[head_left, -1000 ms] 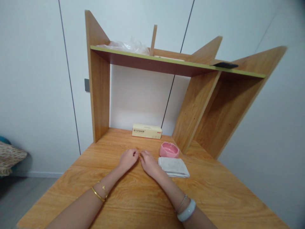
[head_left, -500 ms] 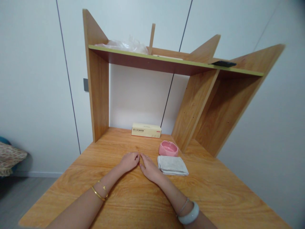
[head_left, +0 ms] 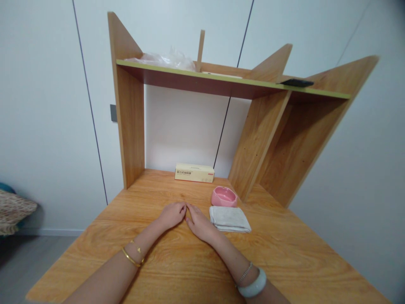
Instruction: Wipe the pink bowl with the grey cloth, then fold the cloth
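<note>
1. Pale panels (head_left: 57, 126) behind the furniture are divided by thin dark seams (head_left: 85, 80); a small grey plate (head_left: 113, 113) sits beside the hutch.
2. A plain pale wall (head_left: 357, 169) fills the right side.
3. The wood-grain desk (head_left: 291, 261) carries an open hutch (head_left: 131, 126) with upright dividers and a green-edged shelf (head_left: 196, 82).
4. Grey floor (head_left: 41, 253) meets a pale baseboard (head_left: 53, 232) at left, near patterned fabric (head_left: 15, 211).
5. Light is soft; the hutch's right compartment is shadowed.

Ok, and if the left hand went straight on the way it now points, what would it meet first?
Most likely the right hand, at its fingertips. The gap looks tiny, but depth is unclear here, so the left hand may already touch it.
</note>
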`<state>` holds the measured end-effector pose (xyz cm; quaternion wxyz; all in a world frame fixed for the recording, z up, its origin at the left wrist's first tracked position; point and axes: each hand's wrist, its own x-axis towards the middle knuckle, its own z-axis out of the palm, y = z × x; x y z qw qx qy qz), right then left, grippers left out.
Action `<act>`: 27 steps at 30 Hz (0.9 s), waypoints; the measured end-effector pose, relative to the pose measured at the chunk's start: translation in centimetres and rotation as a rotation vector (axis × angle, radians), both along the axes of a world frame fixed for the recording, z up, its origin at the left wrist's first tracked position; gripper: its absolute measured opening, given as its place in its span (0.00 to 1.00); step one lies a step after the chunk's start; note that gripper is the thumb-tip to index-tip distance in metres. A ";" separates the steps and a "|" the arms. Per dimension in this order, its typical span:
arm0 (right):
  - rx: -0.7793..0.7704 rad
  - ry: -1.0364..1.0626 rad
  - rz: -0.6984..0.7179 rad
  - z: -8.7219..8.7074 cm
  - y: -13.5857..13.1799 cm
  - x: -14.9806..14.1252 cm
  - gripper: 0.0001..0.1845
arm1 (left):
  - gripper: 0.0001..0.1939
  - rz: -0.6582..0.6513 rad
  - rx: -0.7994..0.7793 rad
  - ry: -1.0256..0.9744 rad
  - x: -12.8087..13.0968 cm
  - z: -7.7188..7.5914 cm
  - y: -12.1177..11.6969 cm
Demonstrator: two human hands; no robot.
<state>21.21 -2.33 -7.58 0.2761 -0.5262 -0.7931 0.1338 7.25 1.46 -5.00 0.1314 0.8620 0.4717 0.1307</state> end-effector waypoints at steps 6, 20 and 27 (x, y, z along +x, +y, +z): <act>-0.008 0.005 0.002 0.5 -0.3 -0.1 0.26 | 0.12 0.000 0.007 0.012 0.0 0.1 -0.1; 0.000 0.006 0.033 0.7 -0.3 0.0 0.25 | 0.13 -0.009 0.022 0.018 0.0 0.3 -0.4; 0.016 0.033 0.045 0.6 -0.3 0.0 0.25 | 0.13 -0.006 0.014 0.014 0.0 0.1 -0.2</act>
